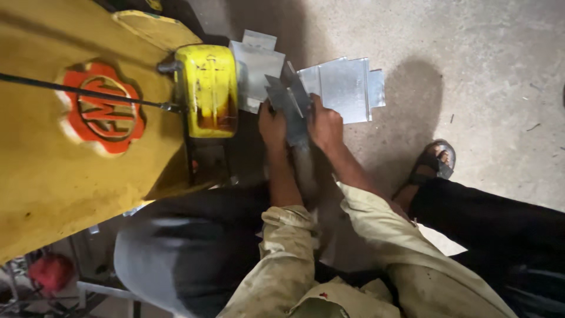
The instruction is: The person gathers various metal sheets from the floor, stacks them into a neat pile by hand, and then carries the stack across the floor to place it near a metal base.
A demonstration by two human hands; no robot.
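We are looking straight down at our two hands, which hold one folded sheet-metal piece (pixel 292 106) between them, just to the right of the yellow press head (pixel 207 89). Our left hand (pixel 272 126) grips the piece's left edge with the fingers closed over it, and our right hand (pixel 325 125) clamps the right edge the same way. The piece stands tilted, with its far end raised toward the machine. Gripping both sides seems meant to keep the thin, springy metal from twisting and to keep its bend line square to the tooling.

The press is part of a big yellow machine body (pixel 65 171) on the left, which bears an orange gear-shaped emblem (pixel 103 109) and has a thin dark rod (pixel 82 93) running across it to the head. Directly under the head we cannot see a die or a worktop; that area is in shadow.

Beyond our hands, more flat galvanised blanks (pixel 344 88) lie overlapped on the concrete floor (pixel 488 65), close enough to reach without shifting our seat. Another blank (pixel 256 65) sits against the press head on the far side.

Our pale, stained sleeves (pixel 376 229) come up from the near edge. To the right, a dark trouser leg ends in a sandalled foot (pixel 435 160) planted on the floor, probably bracing us while we sit low beside the machine.
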